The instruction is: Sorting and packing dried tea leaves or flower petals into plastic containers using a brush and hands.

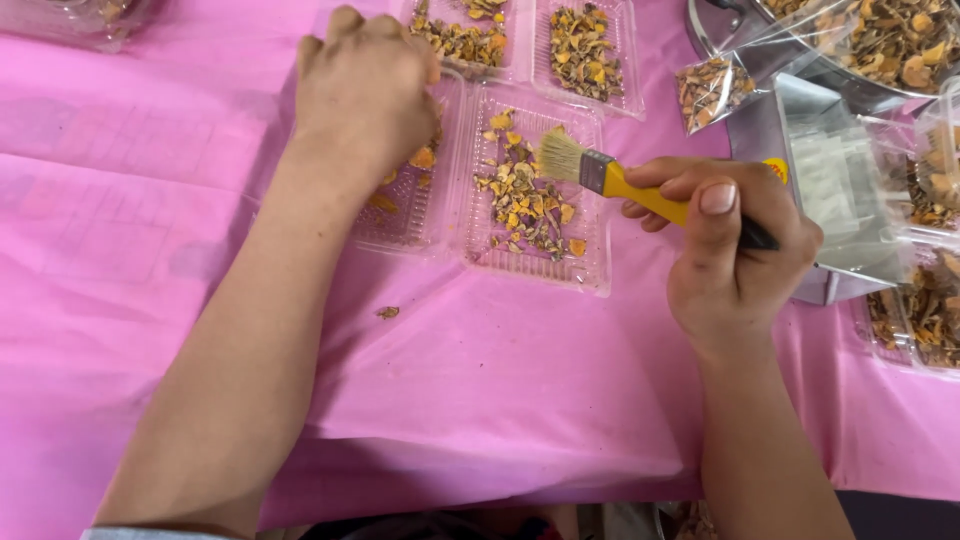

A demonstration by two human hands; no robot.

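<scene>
1. Pink cloth covers the desk [150, 250].
2. Brush [610, 178] over the clear tray [590, 270], bristles on dried orange bits [525, 205].
3. Right hand [735, 255], fingers wrapped tight round the yellow handle.
4. Left hand [365, 90] curled on the next tray [405, 225]; can't tell what it grips.
5. More trays [585, 50] behind, bag [710, 90] right.

arms: 2, bare to elbow | left sleeve [150, 533]: grey-blue cuff edge | nails: short, unpainted | jewellery: none seen

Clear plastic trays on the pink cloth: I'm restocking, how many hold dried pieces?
4 in the middle: one under the left hand, one under the brush, two behind. More trays at right edge are partly hidden.
</scene>
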